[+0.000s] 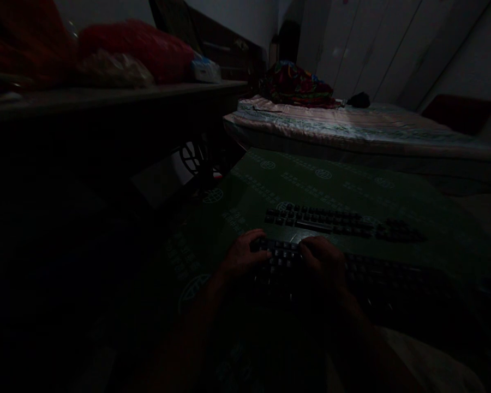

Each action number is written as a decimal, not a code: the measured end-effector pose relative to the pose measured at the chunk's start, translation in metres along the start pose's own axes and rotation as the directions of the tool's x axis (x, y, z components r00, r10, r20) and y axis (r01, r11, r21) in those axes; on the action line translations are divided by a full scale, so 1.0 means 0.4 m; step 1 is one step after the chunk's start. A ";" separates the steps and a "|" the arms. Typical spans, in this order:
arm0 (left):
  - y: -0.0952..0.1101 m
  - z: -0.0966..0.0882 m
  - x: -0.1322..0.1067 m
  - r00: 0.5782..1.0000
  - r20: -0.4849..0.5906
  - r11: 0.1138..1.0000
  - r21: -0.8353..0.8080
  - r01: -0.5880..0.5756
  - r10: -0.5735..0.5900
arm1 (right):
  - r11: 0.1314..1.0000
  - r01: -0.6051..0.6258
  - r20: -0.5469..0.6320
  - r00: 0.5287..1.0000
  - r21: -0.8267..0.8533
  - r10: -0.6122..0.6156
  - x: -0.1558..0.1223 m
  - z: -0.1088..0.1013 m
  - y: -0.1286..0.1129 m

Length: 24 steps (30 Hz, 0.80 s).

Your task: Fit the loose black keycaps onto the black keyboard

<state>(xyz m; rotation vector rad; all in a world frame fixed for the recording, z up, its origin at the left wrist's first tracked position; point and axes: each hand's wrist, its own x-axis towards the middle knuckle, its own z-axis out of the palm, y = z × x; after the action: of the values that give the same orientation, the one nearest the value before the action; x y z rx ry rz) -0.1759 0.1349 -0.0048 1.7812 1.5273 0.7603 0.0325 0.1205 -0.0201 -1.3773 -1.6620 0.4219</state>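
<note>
The light is dim. A black keyboard [396, 271] lies across the green surface, its left part between my hands. My left hand [242, 255] grips its left end, with the thumb over the keys and the fingers at the far corner. Bent fingers of my right hand [323, 262] press together at the keys a little further right; whatever is between them is hidden. Just beyond the keyboard, black loose keycaps [335, 228] are laid out in rows, including a long space bar [313, 225].
The green printed sheet [249, 185] covers the low table. Behind it stands a bed [352, 128] with a bundled patterned blanket [297, 84]. On the left, a dark desk [106, 97] carries a red bag [143, 46] and a tissue pack [205, 70]. A fan-like grille [192, 157] sits below.
</note>
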 end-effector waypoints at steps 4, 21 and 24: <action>0.002 0.004 0.002 0.999 -0.035 1.000 -0.007 0.017 -0.017 | 1.000 -0.004 -0.006 1.000 0.001 0.004 -0.001 0.001 0.000; 0.003 0.009 0.004 0.996 -0.087 0.999 -0.038 -0.013 0.010 | 1.000 -0.001 0.010 1.000 0.006 0.001 0.002 0.000 0.002; -0.006 0.011 0.008 0.995 -0.102 0.999 -0.047 -0.025 0.020 | 1.000 0.003 0.014 1.000 -0.011 -0.002 0.002 -0.001 0.000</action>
<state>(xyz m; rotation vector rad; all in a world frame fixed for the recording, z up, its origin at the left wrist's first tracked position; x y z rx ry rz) -0.1734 0.1379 -0.0093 1.7505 1.5430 0.9040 0.0327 0.1212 -0.0196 -1.3833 -1.6793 0.4219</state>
